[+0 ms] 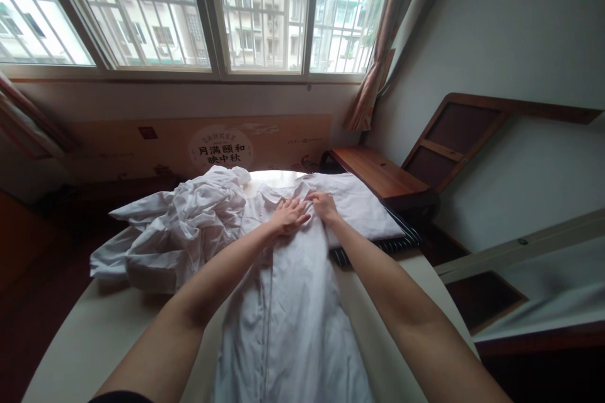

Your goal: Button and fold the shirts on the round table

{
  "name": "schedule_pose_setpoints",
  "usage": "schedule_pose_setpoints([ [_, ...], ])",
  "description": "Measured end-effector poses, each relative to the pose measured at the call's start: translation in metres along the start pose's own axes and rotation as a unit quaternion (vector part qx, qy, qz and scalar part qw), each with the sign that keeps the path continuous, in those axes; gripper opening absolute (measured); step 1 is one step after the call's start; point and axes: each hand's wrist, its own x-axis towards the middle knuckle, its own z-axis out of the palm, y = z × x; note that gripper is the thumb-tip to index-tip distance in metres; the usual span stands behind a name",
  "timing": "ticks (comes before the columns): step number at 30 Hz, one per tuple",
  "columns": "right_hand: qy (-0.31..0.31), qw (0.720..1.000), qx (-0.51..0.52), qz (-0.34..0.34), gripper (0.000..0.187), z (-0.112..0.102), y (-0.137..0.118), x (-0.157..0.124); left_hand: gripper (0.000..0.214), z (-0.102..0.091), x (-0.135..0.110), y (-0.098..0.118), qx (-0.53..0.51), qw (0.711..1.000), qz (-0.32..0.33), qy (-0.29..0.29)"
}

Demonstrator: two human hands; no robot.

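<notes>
A long white coat (302,289) with a collar and a front seam lies lengthwise on the round table (397,327), its lower end running out of view towards me. My left hand (289,216) rests flat on the upper part of the coat, fingers spread. Close beside it on the right, my right hand (323,205) has its fingers closed on the coat's cloth near the collar. A crumpled heap of white cloth (189,227) lies left of the coat. To the right, a flat folded white cloth (359,204) lies on top of a dark striped cloth (401,240).
Past the table's far right side stands a wooden bench (373,170), with a wooden frame (458,132) against the wall. A printed board (283,138) with Chinese characters leans below the barred windows (265,12). Curtains (373,88) hang at the sides.
</notes>
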Motion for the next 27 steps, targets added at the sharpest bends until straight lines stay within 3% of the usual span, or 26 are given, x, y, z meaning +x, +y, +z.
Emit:
schedule_pose_setpoints([
  [5, 0.02, 0.999, -0.014, -0.03, 0.041, -0.001, -0.012, -0.016, 0.069, -0.012, -0.05, -0.004, 0.044, 0.999, 0.012, 0.02],
  [11, -0.087, 0.97, -0.082, -0.209, 0.071, 0.022, -0.018, -0.068, 0.088, -0.009, -0.159, 0.01, 0.047, 0.993, 0.072, -0.077],
  [16, -0.078, 0.972, -0.091, -0.202, 0.072, 0.025, -0.019, -0.074, 0.099, -0.002, -0.22, 0.033, 0.032, 0.989, 0.098, -0.105],
  [20, -0.047, 0.979, -0.093, -0.174, 0.062, 0.014, -0.032, -0.083, 0.101, -0.005, -0.27, 0.055, -0.012, 0.972, 0.202, -0.121],
  [23, -0.053, 0.973, -0.08, -0.208, 0.063, 0.001, -0.047, -0.128, 0.085, -0.003, -0.308, 0.067, -0.027, 0.959, 0.262, -0.105],
  [27, -0.174, 0.924, -0.001, -0.342, 0.083, -0.014, -0.061, -0.225, 0.076, 0.004, -0.328, 0.07, -0.027, 0.954, 0.284, -0.096],
])
